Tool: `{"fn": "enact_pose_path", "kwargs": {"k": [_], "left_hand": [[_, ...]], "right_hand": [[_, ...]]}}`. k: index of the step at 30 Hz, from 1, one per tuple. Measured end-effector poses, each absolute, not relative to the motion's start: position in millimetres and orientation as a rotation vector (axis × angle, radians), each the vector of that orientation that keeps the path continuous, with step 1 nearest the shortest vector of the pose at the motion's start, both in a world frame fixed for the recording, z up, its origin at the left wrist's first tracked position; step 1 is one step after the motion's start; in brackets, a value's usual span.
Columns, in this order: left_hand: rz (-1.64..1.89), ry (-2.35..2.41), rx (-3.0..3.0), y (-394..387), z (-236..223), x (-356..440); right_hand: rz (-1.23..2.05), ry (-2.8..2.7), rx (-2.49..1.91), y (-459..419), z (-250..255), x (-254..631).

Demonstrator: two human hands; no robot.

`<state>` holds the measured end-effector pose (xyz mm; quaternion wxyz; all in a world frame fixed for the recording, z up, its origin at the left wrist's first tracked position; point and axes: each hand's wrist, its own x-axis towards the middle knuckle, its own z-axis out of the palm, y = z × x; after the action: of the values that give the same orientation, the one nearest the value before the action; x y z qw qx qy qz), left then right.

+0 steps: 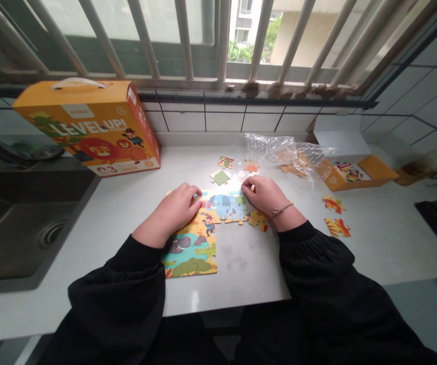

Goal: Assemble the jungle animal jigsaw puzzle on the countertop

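A partly joined jigsaw puzzle [191, 266] lies on the white counter, an L shape with a hippo in water and a blue elephant. My left hand [176, 209] rests on its upper left part, thumb and forefinger apart. At the elephant section's top right corner, my right hand [263, 194] has its fingers curled and pinched on a puzzle piece, mostly hidden by the fingertips. A loose yellow puzzle piece [258, 220] lies under the right wrist, beside the elephant. Just beyond the hands are a green piece [220, 177], a striped piece [226, 162] and an orange piece [251, 166].
An orange puzzle box [108, 126] stands at the back left, beside a dark sink [9, 223]. Crumpled clear plastic [275, 147] covers more pieces at the back right. Next to it sits an open orange box [380, 172]. A lion piece [332, 204] and another piece [337, 227] lie right.
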<state>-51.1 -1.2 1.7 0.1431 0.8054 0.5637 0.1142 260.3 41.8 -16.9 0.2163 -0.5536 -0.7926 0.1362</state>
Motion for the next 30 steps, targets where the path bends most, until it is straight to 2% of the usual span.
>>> {"fn": "enact_pose_path", "kwargs": {"k": [15,26,30], "left_hand": [[0.322,1.644,2.317,-5,6,-48],[0.301,1.644,2.324,-5,8,-46],[0.321,1.636,2.326,-6,8,-47]], "right_hand": [[0.148,-2.081,-1.797,46,-24,276],[0.160,-2.075,-1.705,47,-24,269],[0.163,-2.100,-1.520,44,-24,257]]}}
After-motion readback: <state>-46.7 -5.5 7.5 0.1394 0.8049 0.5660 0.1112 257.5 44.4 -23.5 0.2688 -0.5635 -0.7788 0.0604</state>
